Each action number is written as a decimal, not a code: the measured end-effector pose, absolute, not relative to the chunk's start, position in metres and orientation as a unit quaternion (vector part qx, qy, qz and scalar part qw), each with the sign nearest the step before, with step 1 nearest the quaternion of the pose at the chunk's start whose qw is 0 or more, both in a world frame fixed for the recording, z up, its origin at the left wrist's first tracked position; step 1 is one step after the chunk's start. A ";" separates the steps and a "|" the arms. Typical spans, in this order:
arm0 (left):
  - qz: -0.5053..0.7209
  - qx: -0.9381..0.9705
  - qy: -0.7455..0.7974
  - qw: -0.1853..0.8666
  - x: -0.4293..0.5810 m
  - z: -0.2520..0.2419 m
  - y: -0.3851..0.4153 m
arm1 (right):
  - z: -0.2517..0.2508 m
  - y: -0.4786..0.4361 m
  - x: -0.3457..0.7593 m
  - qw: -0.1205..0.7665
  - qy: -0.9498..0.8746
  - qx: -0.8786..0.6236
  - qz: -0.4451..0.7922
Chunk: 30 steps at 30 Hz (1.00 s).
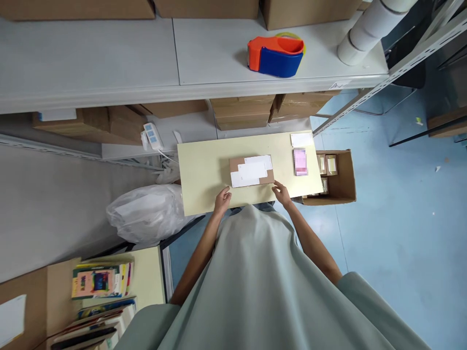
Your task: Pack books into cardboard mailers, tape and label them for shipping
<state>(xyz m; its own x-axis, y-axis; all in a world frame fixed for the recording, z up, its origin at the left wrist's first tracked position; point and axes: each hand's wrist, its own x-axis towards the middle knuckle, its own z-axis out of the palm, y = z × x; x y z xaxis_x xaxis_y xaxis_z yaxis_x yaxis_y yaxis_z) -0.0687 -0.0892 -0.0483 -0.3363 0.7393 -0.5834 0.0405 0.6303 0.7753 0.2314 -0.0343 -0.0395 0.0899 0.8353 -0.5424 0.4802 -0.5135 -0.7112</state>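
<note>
On the pale yellow table (204,170) lies a small brown carton (251,171) with overlapping white paper labels on its top. My left hand (223,200) is at the carton's near left corner, fingers slightly curled and apart, holding nothing. Close to the near right corner is my right hand (281,193), its fingers spread and nothing in them. A pink item (300,162) and a white paper slip (301,140) lie on the right part of the table.
A grey shelf (120,63) beyond the table carries an orange and blue tape dispenser (277,56) and white rolls (368,31). An open carton (345,177) stands right, a plastic bag (148,214) left, and books (102,281) lower left.
</note>
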 end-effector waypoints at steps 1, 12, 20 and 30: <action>0.336 0.271 0.742 0.513 -0.067 -0.047 -0.090 | -0.043 -0.037 0.229 0.189 -0.461 -0.706 0.503; 0.400 0.366 0.710 0.450 -0.044 0.002 -0.070 | 0.005 -0.021 0.266 0.297 -0.518 -0.618 0.511; 0.390 0.319 0.728 0.466 0.017 0.004 -0.078 | 0.003 -0.026 0.314 0.274 -0.491 -0.630 0.536; 0.383 0.273 0.791 0.390 0.059 -0.002 -0.072 | -0.012 -0.016 0.328 0.256 -0.507 -0.574 0.590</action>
<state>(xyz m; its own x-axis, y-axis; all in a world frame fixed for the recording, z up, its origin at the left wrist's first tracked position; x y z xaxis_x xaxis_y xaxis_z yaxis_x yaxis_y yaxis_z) 0.0591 -0.0722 -0.0024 -0.5463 0.7312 -0.4084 0.1334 0.5574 0.8195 0.3278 -0.0162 -0.0124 -0.2099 0.8842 -0.4173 0.2803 -0.3545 -0.8921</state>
